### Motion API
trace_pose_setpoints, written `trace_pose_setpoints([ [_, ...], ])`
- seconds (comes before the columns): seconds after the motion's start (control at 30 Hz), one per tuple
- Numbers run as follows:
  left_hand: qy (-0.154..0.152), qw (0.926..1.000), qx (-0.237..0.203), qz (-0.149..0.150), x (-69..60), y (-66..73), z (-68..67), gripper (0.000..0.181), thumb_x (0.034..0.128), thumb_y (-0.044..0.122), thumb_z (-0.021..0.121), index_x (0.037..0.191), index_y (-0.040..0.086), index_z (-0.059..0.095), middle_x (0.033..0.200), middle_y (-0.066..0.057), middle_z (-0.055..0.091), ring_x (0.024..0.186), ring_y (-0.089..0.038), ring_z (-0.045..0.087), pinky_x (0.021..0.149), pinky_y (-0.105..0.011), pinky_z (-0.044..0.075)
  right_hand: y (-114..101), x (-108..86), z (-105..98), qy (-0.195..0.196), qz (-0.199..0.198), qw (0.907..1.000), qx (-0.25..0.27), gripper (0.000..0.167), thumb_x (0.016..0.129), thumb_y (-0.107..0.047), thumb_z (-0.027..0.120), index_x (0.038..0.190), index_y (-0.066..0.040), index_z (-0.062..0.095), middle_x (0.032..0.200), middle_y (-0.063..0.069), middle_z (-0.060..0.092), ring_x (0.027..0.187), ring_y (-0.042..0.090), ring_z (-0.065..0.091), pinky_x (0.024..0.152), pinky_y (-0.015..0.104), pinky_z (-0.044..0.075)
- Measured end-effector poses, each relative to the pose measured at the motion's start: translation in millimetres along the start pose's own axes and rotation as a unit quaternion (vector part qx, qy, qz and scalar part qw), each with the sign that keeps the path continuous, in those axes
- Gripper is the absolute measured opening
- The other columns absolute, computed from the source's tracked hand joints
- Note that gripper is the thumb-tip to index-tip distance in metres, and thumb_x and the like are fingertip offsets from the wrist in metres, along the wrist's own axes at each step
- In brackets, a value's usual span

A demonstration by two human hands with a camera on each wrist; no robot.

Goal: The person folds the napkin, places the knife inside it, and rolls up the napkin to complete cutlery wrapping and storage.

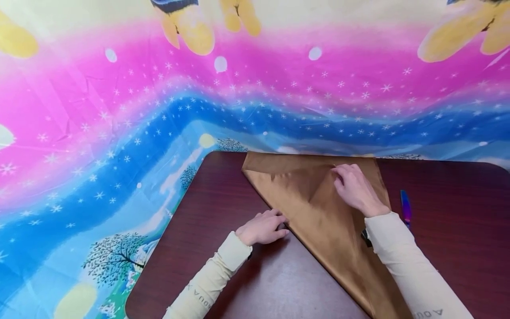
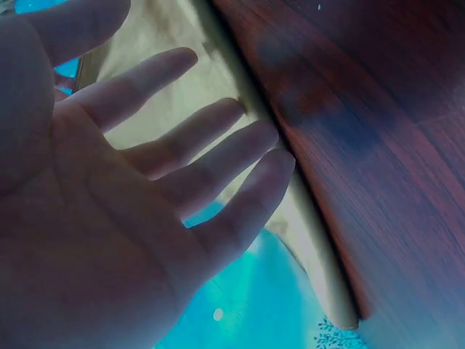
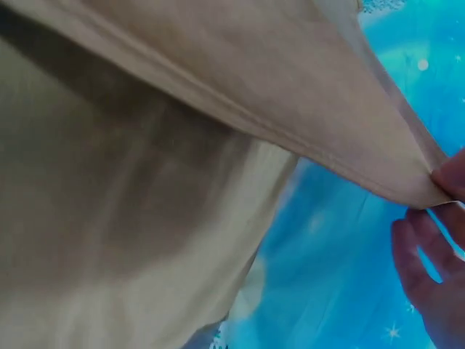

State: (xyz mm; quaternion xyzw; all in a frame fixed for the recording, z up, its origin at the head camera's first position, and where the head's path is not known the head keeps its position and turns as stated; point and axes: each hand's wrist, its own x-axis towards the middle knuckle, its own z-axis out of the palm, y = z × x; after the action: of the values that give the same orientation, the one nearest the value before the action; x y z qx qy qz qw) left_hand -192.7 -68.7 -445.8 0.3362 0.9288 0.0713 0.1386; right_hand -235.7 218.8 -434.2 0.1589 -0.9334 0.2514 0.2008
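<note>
A brown satin cloth [image 1: 318,226] lies folded slantwise on the dark wooden table, its folded edge running from the far left toward the near right. My right hand [image 1: 356,188] pinches a corner of the cloth between thumb and fingertips. In the right wrist view that corner [image 3: 407,171] is lifted, and the fabric stretches out from it above another layer. My left hand [image 1: 262,227] rests at the folded edge with its fingers spread. The left wrist view shows the fingers [image 2: 218,171] extended, the tips over the edge of the cloth.
A knife-shaped thing with a shiny blue-purple blade [image 1: 405,206] lies on the table [image 1: 458,230] to the right of the cloth. Behind and left of the table hangs a colourful printed sheet [image 1: 119,133] with snowflakes and trees. The far cloth edge reaches the table's back edge.
</note>
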Motion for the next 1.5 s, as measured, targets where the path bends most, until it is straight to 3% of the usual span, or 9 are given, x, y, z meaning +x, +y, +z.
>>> trace_pose_setpoints([
  [0.23,0.005,0.9997,0.023,-0.011,10.4,2.6,4.7,0.041,0.0949,0.043,0.055,0.129,0.021,0.059,0.135,-0.005,0.052,0.116,-0.024,0.055,0.096,-0.047,0.044,8.0,2.7,-13.5,-0.050,0.027,0.9983,-0.011,0.044,0.089,-0.005,0.055,0.130,0.011,0.051,0.139,0.028,0.047,0.118,0.044,0.040,0.096,0.055,0.037],
  [0.47,0.000,0.9995,0.029,-0.014,20.6,4.7,6.0,0.045,0.0956,0.044,0.054,0.134,0.021,0.055,0.145,-0.009,0.045,0.126,-0.028,0.051,0.101,-0.052,0.042,13.6,6.8,-25.4,-0.072,0.034,0.9966,-0.022,0.050,0.088,-0.005,0.054,0.134,0.013,0.046,0.147,0.028,0.039,0.120,0.047,0.037,0.095,0.057,0.036],
  [0.6,-0.009,0.9996,0.023,-0.017,26.7,5.2,6.7,0.050,0.0964,0.045,0.052,0.140,0.020,0.049,0.153,-0.011,0.037,0.137,-0.029,0.042,0.106,-0.055,0.037,14.5,10.8,-30.8,-0.084,0.043,0.9953,-0.022,0.053,0.089,-0.006,0.054,0.137,0.012,0.042,0.150,0.027,0.033,0.122,0.049,0.033,0.097,0.059,0.033],
  [0.93,-0.026,0.9994,0.001,-0.025,39.8,8.9,8.6,0.060,0.0980,0.048,0.047,0.150,0.021,0.035,0.161,-0.011,0.019,0.147,-0.032,0.024,0.112,-0.057,0.030,14.3,15.9,-42.4,-0.076,0.060,0.9951,-0.021,0.059,0.089,-0.007,0.055,0.141,0.013,0.036,0.156,0.025,0.024,0.124,0.049,0.030,0.099,0.059,0.032],
  [1.5,-0.023,0.9995,0.001,-0.022,57.6,16.4,11.1,0.061,0.0978,0.048,0.047,0.151,0.022,0.034,0.161,-0.011,0.018,0.147,-0.033,0.023,0.112,-0.056,0.030,26.1,13.8,-58.6,-0.068,0.094,0.9926,-0.034,0.060,0.089,-0.010,0.054,0.141,0.012,0.034,0.157,0.025,0.018,0.126,0.053,0.024,0.098,0.063,0.028],
])
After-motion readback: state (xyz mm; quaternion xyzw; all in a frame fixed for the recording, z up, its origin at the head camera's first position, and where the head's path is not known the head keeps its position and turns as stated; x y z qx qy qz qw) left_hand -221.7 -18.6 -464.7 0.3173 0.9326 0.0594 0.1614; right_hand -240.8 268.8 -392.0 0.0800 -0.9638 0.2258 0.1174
